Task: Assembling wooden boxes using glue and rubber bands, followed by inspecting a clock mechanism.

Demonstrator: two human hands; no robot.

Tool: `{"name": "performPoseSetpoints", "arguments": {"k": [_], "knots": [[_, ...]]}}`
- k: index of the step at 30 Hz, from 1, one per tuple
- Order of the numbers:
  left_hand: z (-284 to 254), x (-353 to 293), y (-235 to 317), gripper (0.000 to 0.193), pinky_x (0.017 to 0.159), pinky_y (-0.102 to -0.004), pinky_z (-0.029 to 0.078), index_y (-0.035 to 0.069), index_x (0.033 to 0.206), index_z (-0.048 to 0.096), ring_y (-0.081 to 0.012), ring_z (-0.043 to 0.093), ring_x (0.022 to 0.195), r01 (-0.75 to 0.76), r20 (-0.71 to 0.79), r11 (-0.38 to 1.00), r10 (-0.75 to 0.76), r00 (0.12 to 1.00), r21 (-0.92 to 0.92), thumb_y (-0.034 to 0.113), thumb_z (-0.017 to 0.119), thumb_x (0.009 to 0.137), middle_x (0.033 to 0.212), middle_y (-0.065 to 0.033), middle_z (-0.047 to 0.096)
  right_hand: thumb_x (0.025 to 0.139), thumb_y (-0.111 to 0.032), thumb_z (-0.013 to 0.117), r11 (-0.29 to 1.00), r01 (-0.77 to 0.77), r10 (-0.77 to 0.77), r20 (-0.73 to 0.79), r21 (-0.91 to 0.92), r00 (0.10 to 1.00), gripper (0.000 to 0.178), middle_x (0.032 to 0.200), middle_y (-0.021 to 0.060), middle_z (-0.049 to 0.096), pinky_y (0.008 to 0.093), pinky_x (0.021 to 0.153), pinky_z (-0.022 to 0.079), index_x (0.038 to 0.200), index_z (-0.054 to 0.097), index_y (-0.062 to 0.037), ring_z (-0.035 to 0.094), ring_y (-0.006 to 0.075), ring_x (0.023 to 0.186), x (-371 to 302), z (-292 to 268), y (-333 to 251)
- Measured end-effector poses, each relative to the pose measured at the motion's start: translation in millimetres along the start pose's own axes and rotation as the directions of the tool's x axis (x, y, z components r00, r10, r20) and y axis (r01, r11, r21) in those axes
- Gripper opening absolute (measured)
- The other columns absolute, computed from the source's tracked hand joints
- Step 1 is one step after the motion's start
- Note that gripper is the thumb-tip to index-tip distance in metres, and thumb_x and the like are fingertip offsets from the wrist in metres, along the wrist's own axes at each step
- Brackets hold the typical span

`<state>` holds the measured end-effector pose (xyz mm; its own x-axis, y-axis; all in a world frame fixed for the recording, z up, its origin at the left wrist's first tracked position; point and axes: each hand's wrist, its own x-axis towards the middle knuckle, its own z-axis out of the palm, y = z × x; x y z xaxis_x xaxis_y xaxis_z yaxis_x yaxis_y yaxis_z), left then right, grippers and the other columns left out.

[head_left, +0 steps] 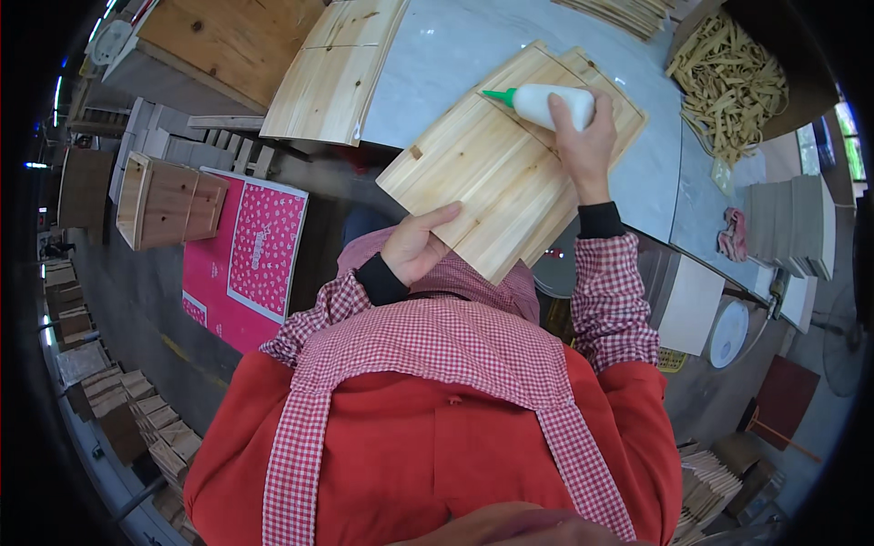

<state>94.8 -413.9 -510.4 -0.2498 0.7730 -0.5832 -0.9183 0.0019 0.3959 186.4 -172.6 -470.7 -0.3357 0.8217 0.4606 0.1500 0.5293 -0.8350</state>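
Observation:
A white squeeze bottle with a green nozzle is gripped in my right hand, tilted so its tip lies over the far part of a pale wooden panel. The panel has a groove across its far end and a small notch near its left edge. My left hand holds the panel's near edge, thumb on top and fingers beneath. Another wooden panel shows partly from under it on the right. Whether glue is leaving the nozzle is too small to tell.
Beneath the panels is a grey-white table. More panels overhang its left side. A box of thin wooden strips stands at the far right, near stacked grey boards. A wooden bucket rests on a pink box at left.

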Motion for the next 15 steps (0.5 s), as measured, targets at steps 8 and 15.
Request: {"name": "performPoseSetpoints", "arguments": {"k": [8, 15], "knots": [[0, 0, 2, 0.05, 0.102, -0.0409, 0.045, -0.001, 0.131, 0.039, -0.0266, 0.054, 0.116, 0.011, -0.005, 1.0, -0.011, 1.0, -0.011, 0.003, 0.063, 0.088, 0.126, -0.0139, 0.053, 0.077, -0.023, 0.074, 0.99, 0.093, -0.082, 0.103, -0.106, 0.991, 0.039, 0.085, 0.0162, 0.064, 0.0351, 0.069, 0.051, 0.103, 0.056, -0.0012, 0.065, 0.0259, 0.078, 0, -25, -5], [10, -6, 7, 0.05, 0.102, -0.0412, 0.045, -0.001, 0.132, 0.039, -0.0272, 0.054, 0.117, 0.007, -0.024, 1.0, -0.007, 1.0, -0.002, 0.003, 0.062, 0.088, 0.126, -0.0144, 0.052, 0.077, -0.02, 0.074, 0.988, 0.03, -0.017, 0.09, -0.149, 0.996, 0.038, 0.085, 0.0161, 0.064, 0.0326, 0.069, 0.051, 0.104, 0.056, -0.0007, 0.064, 0.0237, 0.076, -26, -98, -7]]}}
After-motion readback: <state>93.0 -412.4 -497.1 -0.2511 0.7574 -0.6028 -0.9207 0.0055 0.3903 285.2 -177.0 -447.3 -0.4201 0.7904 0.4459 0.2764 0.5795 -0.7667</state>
